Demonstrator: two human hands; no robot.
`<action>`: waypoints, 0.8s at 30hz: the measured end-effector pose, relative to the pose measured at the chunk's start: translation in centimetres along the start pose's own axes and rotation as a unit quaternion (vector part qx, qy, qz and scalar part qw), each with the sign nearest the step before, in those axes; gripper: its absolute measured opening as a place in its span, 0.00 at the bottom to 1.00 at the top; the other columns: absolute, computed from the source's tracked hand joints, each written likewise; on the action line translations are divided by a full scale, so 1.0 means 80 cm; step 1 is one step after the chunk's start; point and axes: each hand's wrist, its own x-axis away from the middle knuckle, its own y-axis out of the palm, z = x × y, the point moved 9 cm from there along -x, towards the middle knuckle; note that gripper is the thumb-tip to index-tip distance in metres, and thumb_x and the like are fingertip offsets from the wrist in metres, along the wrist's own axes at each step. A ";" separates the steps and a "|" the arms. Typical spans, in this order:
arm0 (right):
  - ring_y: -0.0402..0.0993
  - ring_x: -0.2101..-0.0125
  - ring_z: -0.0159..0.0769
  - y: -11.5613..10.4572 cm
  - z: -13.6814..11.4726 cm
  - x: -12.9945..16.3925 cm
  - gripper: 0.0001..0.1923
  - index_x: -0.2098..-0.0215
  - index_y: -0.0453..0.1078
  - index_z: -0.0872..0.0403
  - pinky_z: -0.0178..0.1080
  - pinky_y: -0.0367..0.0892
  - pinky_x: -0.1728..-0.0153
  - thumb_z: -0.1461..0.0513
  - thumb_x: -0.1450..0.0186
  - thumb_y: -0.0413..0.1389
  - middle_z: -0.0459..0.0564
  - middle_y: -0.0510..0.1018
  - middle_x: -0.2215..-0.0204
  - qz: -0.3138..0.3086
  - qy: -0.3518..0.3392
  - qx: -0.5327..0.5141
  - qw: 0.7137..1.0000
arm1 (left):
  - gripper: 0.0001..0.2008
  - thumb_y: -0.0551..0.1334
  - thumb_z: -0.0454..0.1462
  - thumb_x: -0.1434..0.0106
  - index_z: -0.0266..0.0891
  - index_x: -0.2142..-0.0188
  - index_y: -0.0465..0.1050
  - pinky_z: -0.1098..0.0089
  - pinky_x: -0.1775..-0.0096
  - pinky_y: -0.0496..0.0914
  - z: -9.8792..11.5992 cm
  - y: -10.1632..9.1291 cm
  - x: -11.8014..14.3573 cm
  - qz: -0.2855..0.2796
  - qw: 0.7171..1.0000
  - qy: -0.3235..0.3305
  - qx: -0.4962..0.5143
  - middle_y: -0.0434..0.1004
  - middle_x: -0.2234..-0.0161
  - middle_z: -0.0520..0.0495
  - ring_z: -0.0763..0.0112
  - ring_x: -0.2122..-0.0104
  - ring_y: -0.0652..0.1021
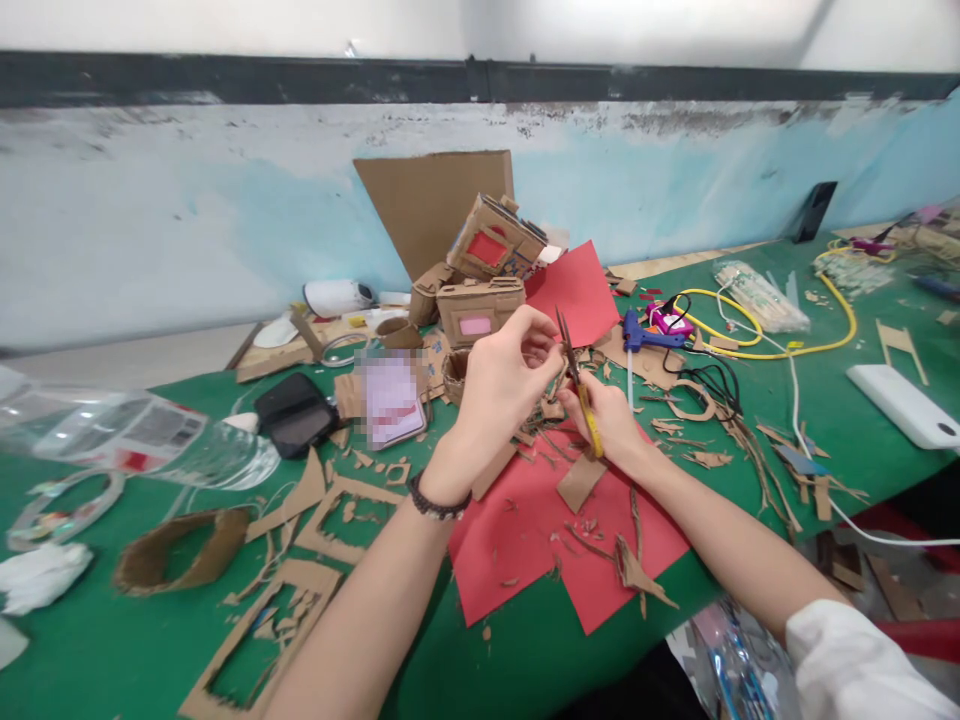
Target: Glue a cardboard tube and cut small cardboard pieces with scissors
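Observation:
My right hand [616, 420] grips a pair of scissors [590, 415] by the yellow handles, with the blades pointing up and away from me. Close to the blades, my left hand [502, 365] is closed in a pinch; what lies between its fingertips is too small to make out. Below both hands lie red paper sheets [506, 545], strewn with torn cardboard strips and scraps. A small flat piece of cardboard [583, 484] rests on the paper beneath my right hand. Behind my hands stand box-shaped cardboard models [480, 312] with coloured windows.
A blue glue gun [651, 335] lies to the right, near a yellow cable [806, 350] and a white power bank [904, 405]. Leftward are a clear plastic bottle [150, 430], a black case [295, 413], a phone [394, 395] and cut cardboard frames [341, 520] on the green table.

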 end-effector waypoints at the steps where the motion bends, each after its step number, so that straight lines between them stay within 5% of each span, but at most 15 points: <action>1: 0.73 0.74 0.41 0.000 0.000 0.000 0.20 0.60 0.71 0.46 0.38 0.61 0.68 0.41 0.24 0.52 0.48 0.80 0.73 0.000 0.000 0.006 1.000 | 0.05 0.68 0.36 0.33 0.43 0.59 0.73 0.70 0.59 0.78 -0.001 0.000 0.000 0.000 1.000 -0.001 -0.005 0.85 0.64 0.50 0.67 0.62 0.86; 24: 0.80 0.71 0.44 0.009 0.008 -0.004 0.26 0.63 0.73 0.47 0.38 0.58 0.67 0.38 0.22 0.52 0.52 0.84 0.71 -0.013 -0.010 0.094 0.995 | 0.10 0.67 0.36 0.36 0.44 0.57 0.70 0.69 0.61 0.75 -0.018 -0.005 -0.007 -0.025 0.999 -0.003 -0.023 0.83 0.65 0.50 0.68 0.66 0.83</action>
